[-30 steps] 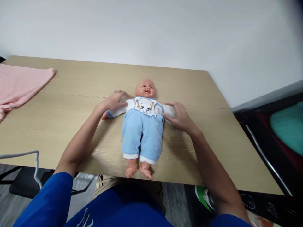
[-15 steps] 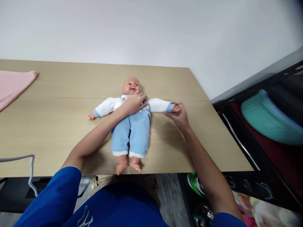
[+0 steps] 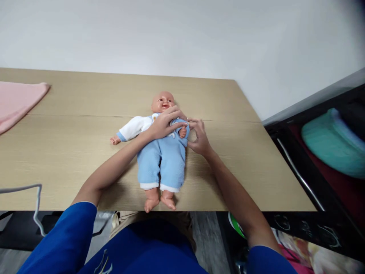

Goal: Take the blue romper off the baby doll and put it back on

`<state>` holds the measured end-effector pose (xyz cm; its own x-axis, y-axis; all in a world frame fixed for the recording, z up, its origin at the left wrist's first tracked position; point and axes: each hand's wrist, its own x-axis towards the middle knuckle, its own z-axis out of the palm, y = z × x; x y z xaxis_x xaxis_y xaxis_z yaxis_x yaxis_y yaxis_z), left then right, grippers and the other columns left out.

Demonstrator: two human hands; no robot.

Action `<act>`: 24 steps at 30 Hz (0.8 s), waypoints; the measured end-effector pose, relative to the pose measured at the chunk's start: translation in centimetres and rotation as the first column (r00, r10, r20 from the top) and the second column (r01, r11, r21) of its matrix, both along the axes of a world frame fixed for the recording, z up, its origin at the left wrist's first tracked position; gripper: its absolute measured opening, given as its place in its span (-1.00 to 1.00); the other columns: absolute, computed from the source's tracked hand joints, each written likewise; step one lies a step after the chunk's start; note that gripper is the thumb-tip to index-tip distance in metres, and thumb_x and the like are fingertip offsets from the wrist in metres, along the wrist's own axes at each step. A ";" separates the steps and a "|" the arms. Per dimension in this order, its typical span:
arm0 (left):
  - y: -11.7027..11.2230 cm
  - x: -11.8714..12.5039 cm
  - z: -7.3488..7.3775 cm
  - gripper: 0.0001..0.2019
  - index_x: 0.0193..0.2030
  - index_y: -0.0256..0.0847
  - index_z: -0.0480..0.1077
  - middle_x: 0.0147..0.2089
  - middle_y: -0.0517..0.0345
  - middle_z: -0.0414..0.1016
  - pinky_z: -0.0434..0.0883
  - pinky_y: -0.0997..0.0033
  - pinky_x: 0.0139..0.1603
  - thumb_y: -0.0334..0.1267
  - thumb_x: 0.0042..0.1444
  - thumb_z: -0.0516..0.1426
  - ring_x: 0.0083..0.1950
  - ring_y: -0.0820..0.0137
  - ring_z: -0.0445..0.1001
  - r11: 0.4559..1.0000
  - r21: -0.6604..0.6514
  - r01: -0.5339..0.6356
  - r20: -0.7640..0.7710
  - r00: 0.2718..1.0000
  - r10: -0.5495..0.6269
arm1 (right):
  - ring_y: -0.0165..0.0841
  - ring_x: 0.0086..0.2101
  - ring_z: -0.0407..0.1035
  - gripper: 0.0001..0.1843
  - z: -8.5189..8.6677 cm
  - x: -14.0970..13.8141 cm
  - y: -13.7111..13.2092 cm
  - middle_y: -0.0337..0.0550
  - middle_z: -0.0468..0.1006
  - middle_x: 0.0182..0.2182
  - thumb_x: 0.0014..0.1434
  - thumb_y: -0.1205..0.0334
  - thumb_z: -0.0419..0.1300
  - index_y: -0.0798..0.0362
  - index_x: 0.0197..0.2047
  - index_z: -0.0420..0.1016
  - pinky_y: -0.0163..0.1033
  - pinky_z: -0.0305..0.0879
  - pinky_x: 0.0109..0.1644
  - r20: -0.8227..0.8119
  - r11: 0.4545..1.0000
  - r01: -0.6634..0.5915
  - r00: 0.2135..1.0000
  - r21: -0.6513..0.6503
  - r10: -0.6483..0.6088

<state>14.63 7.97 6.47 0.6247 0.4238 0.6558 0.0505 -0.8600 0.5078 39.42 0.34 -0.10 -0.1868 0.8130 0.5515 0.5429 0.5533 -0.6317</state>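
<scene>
A baby doll [image 3: 162, 160] in a light blue romper with white sleeves lies on its back on the wooden table [image 3: 71, 152], feet at the near edge. My left hand [image 3: 165, 122] lies across the doll's chest with fingers curled over the clothing. My right hand [image 3: 198, 135] pinches the doll's arm at its right side, folded in so the small doll hand rests on the chest. The doll's other arm stretches out to the left on the table.
A pink cloth [image 3: 17, 102] lies at the table's far left. A white wire hanger [image 3: 31, 198] pokes over the near left edge. To the right stands a dark rack with a teal item [image 3: 333, 140]. A white wall runs behind.
My right hand has folded the doll's outstretched arm inward onto its chest. My left hand has stayed on the chest. The view shifted slightly.
</scene>
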 end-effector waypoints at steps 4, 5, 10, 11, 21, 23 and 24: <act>0.8 0.6 -0.9 -0.46 0.11 -0.13 0.54 0.13 -0.19 0.63 0.50 -0.04 0.28 0.32 0.68 0.05 0.16 0.03 0.58 0.998 -0.033 -0.050 -0.088 0.995 0.047 | 0.28 0.50 0.36 -0.50 -0.1 0.9 -0.5 0.00 0.58 0.44 0.28 -0.23 0.44 -0.21 0.19 0.70 0.53 0.13 0.69 -0.080 0.990 -0.104 0.992 -0.092 0.096; 0.9 0.6 -1.0 -0.48 0.10 -0.13 0.52 0.13 -0.20 0.63 0.49 -0.05 0.28 0.29 0.69 0.05 0.16 0.03 0.57 0.998 -0.028 -0.061 -0.115 0.992 0.057 | 0.25 0.52 0.35 -0.53 -0.1 0.7 -0.6 -0.04 0.59 0.43 0.30 -0.29 0.42 -0.24 0.14 0.73 0.48 0.14 0.72 -0.167 0.983 -0.131 0.980 -0.128 0.109; 0.8 0.6 -1.6 -0.69 0.06 -0.12 0.41 0.10 -0.21 0.62 0.47 -0.05 0.22 0.06 0.65 0.05 0.11 0.01 0.54 0.993 -0.002 -0.120 -0.213 0.970 0.117 | 0.00 0.34 0.57 -0.64 0.4 -1.4 -1.1 -0.12 0.73 0.18 0.33 -0.29 0.48 -0.21 -0.10 0.71 0.22 0.41 0.66 -0.689 0.915 -0.251 0.723 -0.315 -0.039; 0.8 0.6 -1.6 -0.73 0.06 -0.11 0.39 0.10 -0.21 0.61 0.47 -0.04 0.22 0.02 0.63 0.05 0.11 0.01 0.54 0.990 -0.007 -0.138 -0.220 0.966 0.133 | -0.05 0.25 0.61 -0.64 0.4 -1.7 -1.1 -0.14 0.75 0.11 0.32 -0.28 0.51 -0.21 -0.10 0.69 0.16 0.47 0.60 -0.739 0.902 -0.259 0.668 -0.345 -0.091; 0.9 0.7 -1.6 -0.80 0.04 -0.12 0.41 -0.02 -0.11 0.65 0.51 0.04 0.12 -0.04 0.57 0.11 0.04 0.07 0.59 0.970 -0.117 -0.214 -0.274 0.946 0.175 | -0.23 -0.03 0.58 -0.42 -1.5 -2.3 -0.2 -0.26 0.61 -0.12 0.25 -0.48 0.45 -0.21 -0.10 0.40 -0.12 0.67 0.13 -0.594 0.889 0.049 0.728 -0.454 -0.343; 0.9 0.8 -1.7 -0.80 0.06 -0.11 0.42 -0.02 -0.10 0.66 0.51 0.06 0.09 -0.05 0.57 0.12 0.01 0.08 0.60 0.967 -0.124 -0.224 -0.259 0.948 0.187 | -0.23 -0.11 0.58 -0.40 -1.8 -2.0 0.1 -0.28 0.58 -0.20 0.27 -0.52 0.40 -0.22 -0.11 0.35 -0.14 0.67 0.01 -0.575 0.876 0.059 0.733 -0.479 -0.363; 0.8 0.9 -1.7 -0.80 0.06 -0.11 0.42 -0.02 -0.10 0.66 0.51 0.07 0.07 -0.05 0.58 0.12 -0.01 0.09 0.61 0.964 -0.127 -0.233 -0.251 0.948 0.195 | -0.23 -0.13 0.58 -0.41 -1.8 -1.9 0.4 -0.29 0.55 -0.24 0.31 -0.54 0.37 -0.23 -0.11 0.34 -0.15 0.67 -0.02 -0.555 0.874 0.046 0.756 -0.484 -0.347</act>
